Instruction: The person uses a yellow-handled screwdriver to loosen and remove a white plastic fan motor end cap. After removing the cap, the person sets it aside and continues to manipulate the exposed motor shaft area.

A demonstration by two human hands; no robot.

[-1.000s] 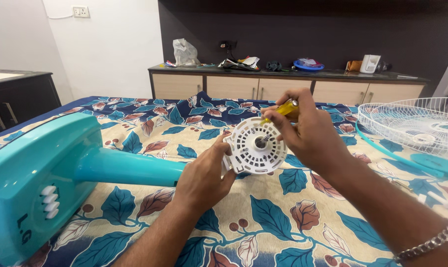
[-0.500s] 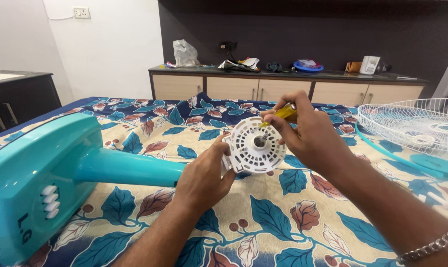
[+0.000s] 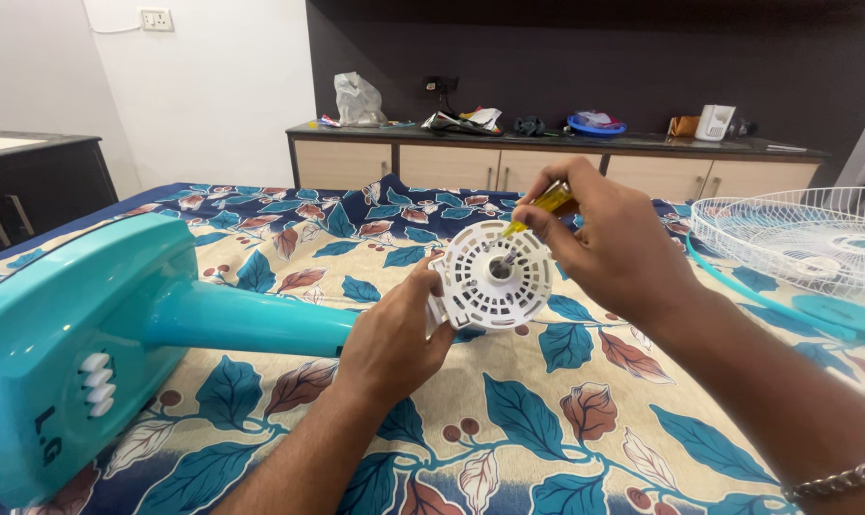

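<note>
The left hand (image 3: 394,339) gripped the round white vented motor cover (image 3: 494,277) by its left edge, above the floral bedsheet (image 3: 566,420). The right hand (image 3: 609,243) pinched a yellow-handled screwdriver (image 3: 537,210), tip at the cover's centre. A teal fan stand (image 3: 117,324) lay left; a white fan grille (image 3: 795,234) sat far right.

Bed (image 3: 566,439) is carrying everything, wearing a cream sheet (image 3: 509,401) with teal and rust leaf print. Teal fan stand (image 3: 117,324) is lying on its side at 9 o'clock, base toward the camera, stem running toward centre. White wire fan guard (image 3: 795,238) is sitting flat at 3 o'clock, near the bed's right edge. Teal blade piece (image 3: 833,310) is lying just beside the guard, partly under its rim. Sheet is lying smooth, no bunching visible.
</note>
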